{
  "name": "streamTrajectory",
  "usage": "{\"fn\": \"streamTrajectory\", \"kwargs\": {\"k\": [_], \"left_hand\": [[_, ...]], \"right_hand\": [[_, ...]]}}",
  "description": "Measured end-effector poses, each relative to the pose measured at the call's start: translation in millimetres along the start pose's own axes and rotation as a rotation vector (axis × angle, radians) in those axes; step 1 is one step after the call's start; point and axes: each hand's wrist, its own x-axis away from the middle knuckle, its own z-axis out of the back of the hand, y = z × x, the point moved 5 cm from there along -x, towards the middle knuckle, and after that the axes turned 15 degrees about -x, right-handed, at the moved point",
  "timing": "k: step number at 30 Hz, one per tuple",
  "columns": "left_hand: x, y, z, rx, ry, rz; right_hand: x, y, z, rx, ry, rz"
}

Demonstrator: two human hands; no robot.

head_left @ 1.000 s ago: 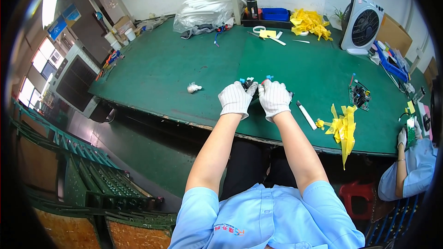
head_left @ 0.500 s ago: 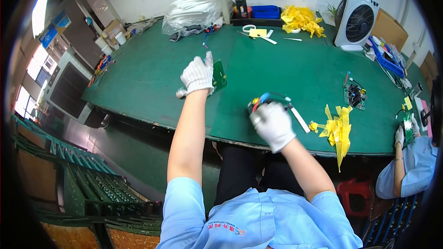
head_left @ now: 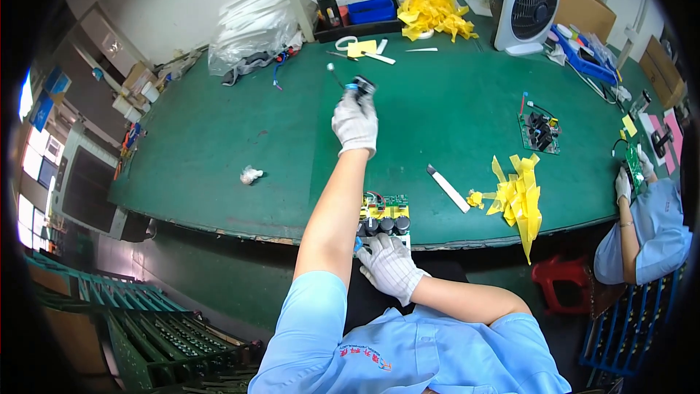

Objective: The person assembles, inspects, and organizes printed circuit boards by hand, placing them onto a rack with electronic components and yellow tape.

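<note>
My left hand (head_left: pixel 355 125), in a white glove, reaches out over the middle of the green table. It is closed round a dark part with a blue piece (head_left: pixel 360 89), smeared by motion; a thin dark lead with a white end sticks out from it. Close to the table's front edge lies a circuit board (head_left: pixel 386 211) with black round capacitors, yellow parts and a red wire. My left forearm hides its left side. My right hand (head_left: pixel 392 266), gloved too, grips the near edge of this board, beside a small blue part.
A white-handled blade (head_left: pixel 450 191) and yellow tape strips (head_left: pixel 519 193) lie to the right. Farther off stand another circuit board (head_left: pixel 540 131) and a fan (head_left: pixel 531 7). A crumpled white lump (head_left: pixel 250 175) lies left. A co-worker's gloved hands (head_left: pixel 624 182) hold a green board at the far right.
My left hand has moved right and no longer holds the green board upright at the left. My right hand has drawn back to the front edge. The whole view has shifted.
</note>
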Motion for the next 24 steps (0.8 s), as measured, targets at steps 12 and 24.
{"fn": "streamTrajectory", "kwargs": {"k": [12,24], "left_hand": [[47,6,33,0.163,-0.52,-0.374],[183,8,122,0.057,-0.796,-0.981]], "right_hand": [[25,97,132,0.245,0.632,-0.134],[-15,171,80,0.424,0.361,-0.384]]}}
